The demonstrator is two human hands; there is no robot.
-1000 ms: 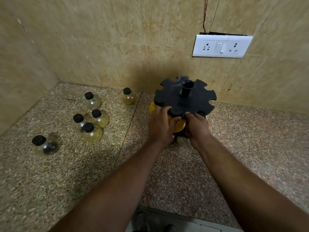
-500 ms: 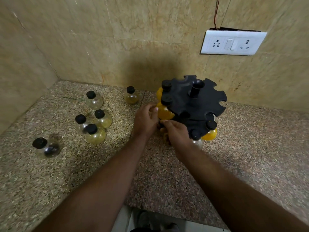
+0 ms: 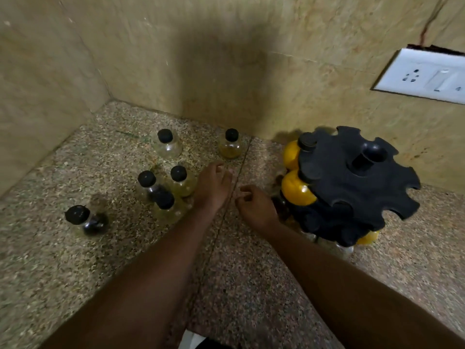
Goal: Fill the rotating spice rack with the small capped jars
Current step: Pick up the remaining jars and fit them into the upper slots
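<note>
**Fig.** The black spice rack [image 3: 352, 182] is shown at the right of the speckled table [image 3: 239, 285], close to the wall [image 3: 226, 59], with yellow jars [image 3: 297, 191] seated in its left-hand slots. Six loose capped jars [image 3: 180, 182] are grouped at the left. Between the two, the left hand [image 3: 214, 188] is held with fingers extended and the right hand [image 3: 255, 206] loosely curled; nothing is gripped.

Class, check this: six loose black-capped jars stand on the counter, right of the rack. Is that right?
No: the head view shows the six black-capped jars on the counter left of the rack, not right.
</note>
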